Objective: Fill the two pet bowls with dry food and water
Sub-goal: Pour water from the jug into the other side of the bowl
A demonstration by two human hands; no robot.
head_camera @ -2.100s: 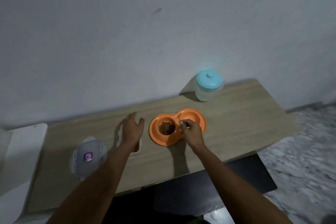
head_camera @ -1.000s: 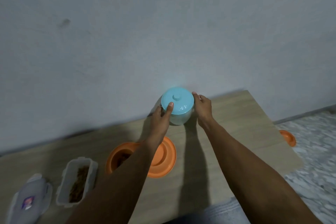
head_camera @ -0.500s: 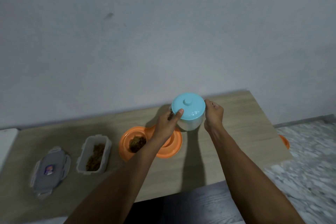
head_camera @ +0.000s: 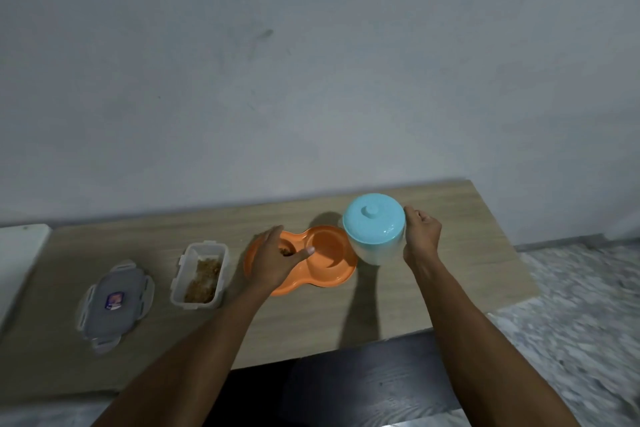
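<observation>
The double pet bowl of orange plastic (head_camera: 334,282) lies near the centre of the light wood-grain surface (head_camera: 460,288), its two wells side by side. The left well holds brown dry food (head_camera: 286,251); the right well shows only its orange floor.

Left grip (head_camera: 277,262): released. The fingers are relaxed and spread over the left well, and the thumb points toward the ridge between the wells. Contact with the bowl cannot be confirmed.

Right grip (head_camera: 421,236): grasping the translucent white jar with a light-blue knobbed lid (head_camera: 375,230), fingers curled round its right side. The jar is upright and overlaps the right well's rim in view; whether it rests on the surface cannot be determined.

Left of the bowl stands a clear rectangular tub (head_camera: 207,245), partly filled with the same food. Its grey clip-on lid (head_camera: 114,302) lies flat further left.

The surface's rear edge meets the wall. Bare wood extends from the jar to the right edge, and from the bowl to the near edge.
</observation>
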